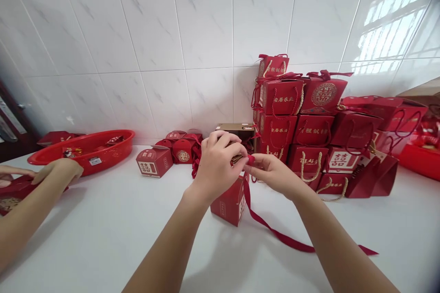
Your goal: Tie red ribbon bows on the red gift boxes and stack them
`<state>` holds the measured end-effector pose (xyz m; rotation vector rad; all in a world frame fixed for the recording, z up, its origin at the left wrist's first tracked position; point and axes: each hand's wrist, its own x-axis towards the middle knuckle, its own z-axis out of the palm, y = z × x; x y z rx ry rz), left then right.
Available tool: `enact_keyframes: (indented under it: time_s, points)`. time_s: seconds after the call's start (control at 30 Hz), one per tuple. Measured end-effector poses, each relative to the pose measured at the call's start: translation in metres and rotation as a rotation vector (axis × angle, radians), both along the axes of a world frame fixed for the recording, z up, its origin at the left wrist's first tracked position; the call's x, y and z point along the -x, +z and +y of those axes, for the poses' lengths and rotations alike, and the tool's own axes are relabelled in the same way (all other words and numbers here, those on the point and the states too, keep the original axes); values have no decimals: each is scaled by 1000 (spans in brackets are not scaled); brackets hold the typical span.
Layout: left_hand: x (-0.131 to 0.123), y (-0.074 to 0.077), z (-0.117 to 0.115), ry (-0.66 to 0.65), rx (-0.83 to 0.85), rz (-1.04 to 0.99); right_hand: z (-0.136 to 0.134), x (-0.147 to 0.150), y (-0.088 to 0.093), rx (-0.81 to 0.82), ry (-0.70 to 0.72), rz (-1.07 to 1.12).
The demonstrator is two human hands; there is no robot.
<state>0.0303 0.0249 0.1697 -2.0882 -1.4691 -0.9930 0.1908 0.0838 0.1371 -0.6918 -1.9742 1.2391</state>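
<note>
A small red gift box with a white double-happiness panel stands upright on the white table in front of me. My left hand curls over its top, fingers bent round the upper part, and hides most of it. A bit of gold-coloured material shows beneath those fingers. Just to the right, my right hand pinches a dark red ribbon near the box's top. The ribbon's loose length drops down the box's side and trails right across the table, passing under my right forearm.
Stacked red gift boxes with cord handles rise at the right, against the tiled wall. Several smaller boxes sit left of centre. A red plastic basin stands farther left, where another person's hands hold a red box.
</note>
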Motion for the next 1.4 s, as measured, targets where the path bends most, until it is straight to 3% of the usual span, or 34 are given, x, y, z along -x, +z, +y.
enact_keyframes:
  time_s: [0.07, 0.27, 0.43, 0.9, 1.23, 1.4]
  points:
    - [3, 3, -3, 54, 87, -34, -1, -1, 3, -5, -39, 25]
    - [21, 3, 0, 406, 564, -107, -8, -12, 15, -26, -232, 95]
    - [32, -9, 17, 449, 845, -153, -14, -20, 23, -75, -277, 341]
    - [33, -25, 30, 320, 891, -129, -37, -40, 32, -362, -342, 596]
    - [14, -40, 40, 366, 765, -7, -34, -21, 26, -331, -253, 596]
    - [0, -52, 46, 397, 675, 45, -31, -16, 23, -325, -289, 588]
